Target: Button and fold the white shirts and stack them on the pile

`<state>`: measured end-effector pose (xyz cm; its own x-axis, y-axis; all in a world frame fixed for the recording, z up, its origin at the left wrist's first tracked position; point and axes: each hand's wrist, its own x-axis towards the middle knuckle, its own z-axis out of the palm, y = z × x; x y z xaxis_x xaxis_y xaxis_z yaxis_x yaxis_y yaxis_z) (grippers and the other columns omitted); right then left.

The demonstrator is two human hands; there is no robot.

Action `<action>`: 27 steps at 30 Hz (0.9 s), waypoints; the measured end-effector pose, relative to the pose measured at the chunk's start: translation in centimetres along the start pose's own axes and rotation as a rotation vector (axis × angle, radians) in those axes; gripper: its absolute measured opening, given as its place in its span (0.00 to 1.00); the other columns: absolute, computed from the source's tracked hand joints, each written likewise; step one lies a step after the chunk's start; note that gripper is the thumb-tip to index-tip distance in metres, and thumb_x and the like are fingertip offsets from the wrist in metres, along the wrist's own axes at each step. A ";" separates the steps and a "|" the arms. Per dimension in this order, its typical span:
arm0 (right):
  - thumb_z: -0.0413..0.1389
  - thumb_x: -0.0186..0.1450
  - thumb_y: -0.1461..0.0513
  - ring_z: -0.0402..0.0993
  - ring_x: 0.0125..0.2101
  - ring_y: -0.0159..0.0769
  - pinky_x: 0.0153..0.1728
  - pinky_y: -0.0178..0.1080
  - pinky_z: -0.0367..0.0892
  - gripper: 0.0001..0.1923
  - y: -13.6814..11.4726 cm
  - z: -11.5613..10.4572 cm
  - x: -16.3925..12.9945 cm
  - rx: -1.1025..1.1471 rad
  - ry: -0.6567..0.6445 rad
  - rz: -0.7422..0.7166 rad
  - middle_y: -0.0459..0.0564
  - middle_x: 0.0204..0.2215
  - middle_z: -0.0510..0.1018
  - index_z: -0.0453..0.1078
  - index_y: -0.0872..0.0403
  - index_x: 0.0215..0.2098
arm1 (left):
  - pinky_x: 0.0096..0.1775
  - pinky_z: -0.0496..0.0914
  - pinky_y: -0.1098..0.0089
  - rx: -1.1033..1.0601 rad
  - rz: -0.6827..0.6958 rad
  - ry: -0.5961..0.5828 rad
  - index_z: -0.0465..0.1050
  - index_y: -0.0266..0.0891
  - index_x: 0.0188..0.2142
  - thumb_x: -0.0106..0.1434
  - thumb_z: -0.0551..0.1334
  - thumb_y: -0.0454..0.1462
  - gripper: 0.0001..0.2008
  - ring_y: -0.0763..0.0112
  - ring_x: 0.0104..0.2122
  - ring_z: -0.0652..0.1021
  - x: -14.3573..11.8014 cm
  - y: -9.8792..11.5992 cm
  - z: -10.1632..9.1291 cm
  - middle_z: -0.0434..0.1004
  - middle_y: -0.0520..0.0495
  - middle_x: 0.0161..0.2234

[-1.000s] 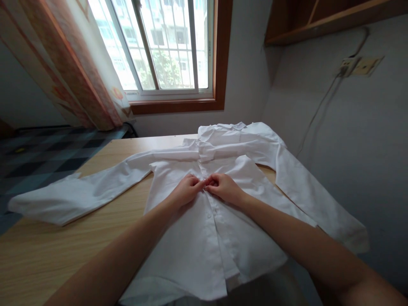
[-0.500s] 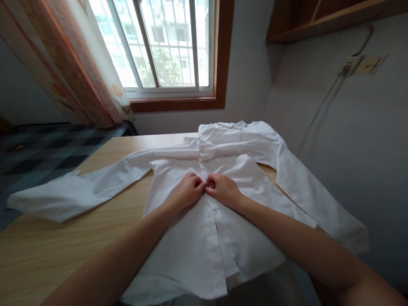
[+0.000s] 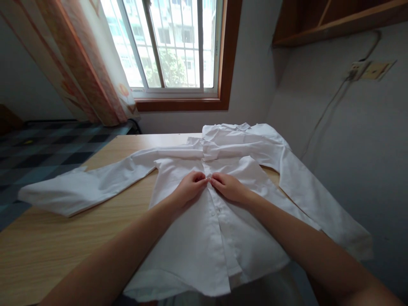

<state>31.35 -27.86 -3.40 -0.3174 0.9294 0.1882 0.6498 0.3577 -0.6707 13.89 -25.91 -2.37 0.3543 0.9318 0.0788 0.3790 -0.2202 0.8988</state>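
A white long-sleeved shirt (image 3: pixel 188 250) lies front up on the table, its sleeves stretched out to both sides and its hem hanging over the near edge. My left hand (image 3: pixel 193 185) pinches the front placket at mid-chest. Right beside it, my right hand (image 3: pixel 228 186) pinches the other side of the placket, fingertips almost meeting the left ones. A small pale spot, perhaps a button, shows between the fingertips. Below the hands the placket is parted near the hem, and a button (image 3: pixel 213 213) is visible on it.
The light wooden table (image 3: pixel 95 238) carries the shirt. More white cloth is bunched at the collar end. To the left is a bed with a checked cover (image 3: pixel 47 144), beside a curtain (image 3: pixel 92 63). A cord hangs from a wall socket (image 3: pixel 358 70) on the right, under a wooden shelf (image 3: pixel 338 29).
The view has shifted slightly. Both hands stay at the same place on the placket, with the fingertips changing their pinch a little. The shirt lies as before.
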 end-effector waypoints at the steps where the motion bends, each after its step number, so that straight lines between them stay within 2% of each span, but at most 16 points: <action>1: 0.46 0.71 0.58 0.69 0.32 0.33 0.33 0.34 0.57 0.13 -0.1 0.3 0.1 -0.069 0.023 -0.011 0.47 0.31 0.76 0.68 0.53 0.33 | 0.26 0.56 0.72 -0.042 -0.021 -0.002 0.62 0.39 0.21 0.50 0.62 0.51 0.18 0.74 0.24 0.61 -0.1 0.1 0.1 0.59 0.55 0.21; 5: 0.43 0.73 0.58 0.71 0.34 0.36 0.34 0.35 0.55 0.13 -0.4 1.1 0.3 -0.236 0.052 0.014 0.49 0.34 0.77 0.68 0.52 0.38 | 0.25 0.56 0.72 -0.188 -0.099 0.017 0.65 0.38 0.23 0.46 0.64 0.50 0.18 0.75 0.23 0.62 -0.5 0.1 0.6 0.62 0.55 0.21; 9: 0.44 0.73 0.58 0.71 0.34 0.36 0.33 0.34 0.54 0.12 -0.3 1.1 0.4 -0.268 0.087 0.051 0.47 0.33 0.77 0.67 0.51 0.39 | 0.27 0.59 0.72 -0.216 -0.072 0.027 0.68 0.37 0.24 0.47 0.64 0.50 0.18 0.74 0.24 0.66 -0.4 -0.2 0.8 0.67 0.52 0.22; 11: 0.44 0.72 0.59 0.71 0.33 0.35 0.33 0.34 0.54 0.12 -0.2 1.0 0.5 -0.232 0.097 0.036 0.47 0.32 0.77 0.67 0.51 0.36 | 0.28 0.60 0.71 -0.134 -0.010 0.039 0.68 0.37 0.23 0.51 0.63 0.49 0.17 0.73 0.25 0.67 -0.2 -0.2 0.6 0.68 0.51 0.22; 17: 0.47 0.70 0.60 0.67 0.31 0.34 0.33 0.34 0.54 0.12 0.1 1.2 0.7 -0.155 0.154 -0.008 0.46 0.28 0.74 0.65 0.53 0.29 | 0.35 0.64 0.68 0.333 0.229 0.055 0.68 0.39 0.21 0.59 0.58 0.42 0.14 0.68 0.30 0.69 0.3 0.3 -0.5 0.69 0.49 0.26; 22: 0.46 0.70 0.61 0.66 0.31 0.33 0.32 0.34 0.52 0.12 0.2 1.5 0.9 -0.164 0.154 0.011 0.46 0.28 0.73 0.64 0.53 0.29 | 0.34 0.63 0.67 0.426 0.252 0.023 0.66 0.40 0.22 0.61 0.56 0.41 0.13 0.67 0.30 0.69 0.4 0.5 -0.7 0.66 0.48 0.27; 27: 0.46 0.68 0.61 0.63 0.28 0.32 0.30 0.35 0.51 0.13 0.3 1.5 0.9 -0.068 0.185 -0.007 0.44 0.24 0.68 0.58 0.52 0.25 | 0.35 0.63 0.66 0.477 0.241 -0.023 0.67 0.40 0.22 0.62 0.55 0.42 0.14 0.66 0.30 0.69 0.6 0.1 -0.8 0.67 0.47 0.27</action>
<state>30.20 -27.04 -4.46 -0.1933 0.9256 0.3254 0.6955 0.3632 -0.6199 13.45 -25.15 -1.91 0.4960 0.8333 0.2440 0.6291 -0.5385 0.5606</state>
